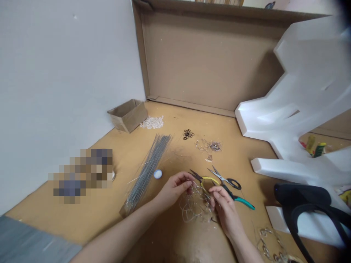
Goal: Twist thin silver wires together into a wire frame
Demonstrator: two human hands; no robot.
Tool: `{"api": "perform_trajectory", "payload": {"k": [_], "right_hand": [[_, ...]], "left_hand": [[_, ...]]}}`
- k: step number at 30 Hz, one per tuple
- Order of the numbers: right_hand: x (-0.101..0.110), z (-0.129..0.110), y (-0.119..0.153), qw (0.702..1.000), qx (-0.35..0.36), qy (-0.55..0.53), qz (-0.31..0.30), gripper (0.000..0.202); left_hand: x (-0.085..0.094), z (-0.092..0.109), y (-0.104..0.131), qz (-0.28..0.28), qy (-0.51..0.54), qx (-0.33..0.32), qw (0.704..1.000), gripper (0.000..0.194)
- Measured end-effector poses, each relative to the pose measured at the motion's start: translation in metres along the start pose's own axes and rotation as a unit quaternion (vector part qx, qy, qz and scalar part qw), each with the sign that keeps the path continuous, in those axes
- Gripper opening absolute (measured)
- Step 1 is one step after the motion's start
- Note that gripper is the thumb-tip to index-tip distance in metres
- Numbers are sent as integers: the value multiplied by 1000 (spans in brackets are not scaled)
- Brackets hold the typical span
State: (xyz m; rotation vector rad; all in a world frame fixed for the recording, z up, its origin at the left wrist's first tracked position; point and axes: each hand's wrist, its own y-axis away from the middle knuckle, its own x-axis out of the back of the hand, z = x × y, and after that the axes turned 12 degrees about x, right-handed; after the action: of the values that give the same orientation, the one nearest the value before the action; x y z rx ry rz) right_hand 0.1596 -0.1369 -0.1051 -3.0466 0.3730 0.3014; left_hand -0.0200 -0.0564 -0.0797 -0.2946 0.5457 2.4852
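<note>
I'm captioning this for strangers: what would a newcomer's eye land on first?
Probably the big white foam-like piece on the right, beside the brown cardboard panel at the back. Then the long bundle of grey wires, left of the tangle of thin wire between the left hand and right hand.

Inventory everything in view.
Surface: one, tan, below
Wall: one, grey, left
Carton: one, brown, back left
Cardboard panel: one, brown, back
Foam: some, white, right
Small bits: many, clear, beside carton
Wires: many, grey, centre-left
Cap: one, white, beside wires
Rings: several, black, centre
Loose wirework: some, silver, beside rings
Pliers: one, yellow, centre
Scissors: one, silver, beside pliers
Tool: one, teal, below scissors
Strapped object: one, black, right
Wire loops: some, silver, lower right
Pixelated patch: one, mixed, left
Wire tangle: one, silver, in hands
Left hand: one, centre
Right hand: one, centre
</note>
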Motion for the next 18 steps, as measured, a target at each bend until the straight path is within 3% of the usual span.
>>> {"api": "perform_trajectory", "payload": {"k": [3, 8, 14, 18], "right_hand": [[1, -5, 0, 991, 59, 111, -46, 20], [-3, -16, 1, 950, 181, 245, -66, 10], [-13, -15, 7, 883, 199, 406, -125, 15], [-14, -18, 7, 883, 172, 414, -136, 7]], "left_hand": [[-2, -1, 2, -3, -30, -14, 999, 25], [-5, -3, 3, 2, -58, -9, 998, 25], [-6, -7, 0, -10, -52, 9, 999, 27], [-7, -8, 0, -28, -46, 6, 999, 26]]}}
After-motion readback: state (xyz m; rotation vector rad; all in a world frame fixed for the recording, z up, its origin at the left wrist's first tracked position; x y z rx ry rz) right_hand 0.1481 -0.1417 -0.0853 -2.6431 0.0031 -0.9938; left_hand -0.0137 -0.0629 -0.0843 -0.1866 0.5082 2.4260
